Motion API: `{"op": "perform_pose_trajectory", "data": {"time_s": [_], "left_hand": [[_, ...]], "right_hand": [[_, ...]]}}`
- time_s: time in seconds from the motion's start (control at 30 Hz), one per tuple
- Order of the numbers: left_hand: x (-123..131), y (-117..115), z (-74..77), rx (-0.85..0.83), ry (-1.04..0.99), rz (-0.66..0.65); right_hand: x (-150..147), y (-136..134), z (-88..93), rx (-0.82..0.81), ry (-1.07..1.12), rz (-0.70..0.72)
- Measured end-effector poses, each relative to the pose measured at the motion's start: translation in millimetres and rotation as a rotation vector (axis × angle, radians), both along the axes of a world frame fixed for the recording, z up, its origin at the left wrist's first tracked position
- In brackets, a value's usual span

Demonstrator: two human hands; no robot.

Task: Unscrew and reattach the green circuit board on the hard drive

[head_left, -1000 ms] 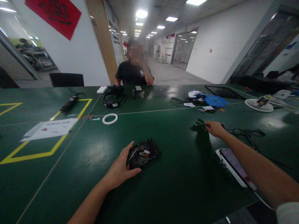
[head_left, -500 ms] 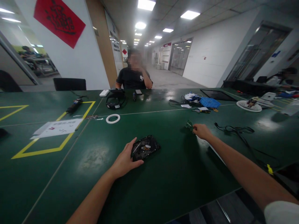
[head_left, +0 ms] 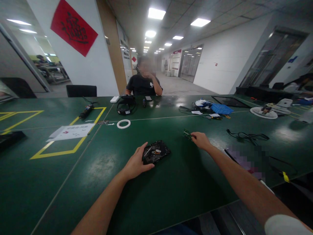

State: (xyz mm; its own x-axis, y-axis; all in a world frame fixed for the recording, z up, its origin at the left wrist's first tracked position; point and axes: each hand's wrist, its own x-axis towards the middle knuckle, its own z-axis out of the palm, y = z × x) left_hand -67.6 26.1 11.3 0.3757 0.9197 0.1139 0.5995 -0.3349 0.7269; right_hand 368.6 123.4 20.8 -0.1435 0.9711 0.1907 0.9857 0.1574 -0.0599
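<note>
A black opened hard drive [head_left: 156,151] lies on the green table [head_left: 171,195] in front of me. My left hand [head_left: 137,163] grips its near left edge, thumb on top. To the right, my right hand [head_left: 200,141] pinches a small green circuit board [head_left: 187,133] by its right end, just above the table and tilted. The two hands are about a hand's width apart.
A white tape ring [head_left: 123,123], a sheet of paper [head_left: 72,131] in a yellow marked square, a headset [head_left: 126,106], a blue tray [head_left: 220,108], a small fan [head_left: 264,112] and black cables [head_left: 246,136] lie around. A blurred phone [head_left: 244,158] lies at right. A person [head_left: 144,83] sits opposite.
My right hand has carried the circuit board leftward, closer to the hard drive. My left hand has stayed on the drive. The camera view has shifted to the right.
</note>
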Motion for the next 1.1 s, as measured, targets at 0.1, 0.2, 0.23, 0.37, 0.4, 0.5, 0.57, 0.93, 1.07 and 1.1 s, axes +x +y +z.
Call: {"op": "perform_pose_trajectory", "data": {"time_s": [0.1,0.2,0.23,0.37,0.4,0.5,0.57,0.93,1.07,1.1], "left_hand": [[0.2,-0.1,-0.9,-0.001,-0.004,-0.002],[0.4,-0.3,-1.6,-0.021,-0.011,-0.002],[0.4,-0.2,-1.7,-0.016,-0.011,0.0],[0.5,0.6,-2.4,0.019,-0.001,0.0],[0.5,0.9,-2.5,0.02,-0.001,-0.001],[0.5,1.4,-2.5,0.024,0.0,-0.005],[0.5,1.3,-2.1,0.021,0.005,-0.004],[0.9,0.9,-0.6,0.007,0.012,0.002],[2.8,-1.4,2.6,0.026,0.035,0.01],[3.9,-2.5,3.3,0.022,0.042,0.016]], "right_hand": [[-0.5,3.1,-0.8,0.013,0.002,0.022],[-0.1,7.1,-1.2,0.021,0.011,0.035],[-0.3,8.1,-1.5,0.019,0.016,0.043],[-2.5,10.1,-3.1,0.0,0.037,0.08],[-2.8,10.2,-3.4,-0.004,0.043,0.087],[-2.0,10.5,-3.0,-0.012,0.06,0.101],[-0.3,10.1,-1.6,-0.02,0.072,0.111],[4.6,-13.2,-3.0,0.024,0.161,0.033],[6.4,-14.2,-13.1,0.143,0.233,-0.147],[7.3,-13.6,-15.9,0.177,0.252,-0.216]]}}
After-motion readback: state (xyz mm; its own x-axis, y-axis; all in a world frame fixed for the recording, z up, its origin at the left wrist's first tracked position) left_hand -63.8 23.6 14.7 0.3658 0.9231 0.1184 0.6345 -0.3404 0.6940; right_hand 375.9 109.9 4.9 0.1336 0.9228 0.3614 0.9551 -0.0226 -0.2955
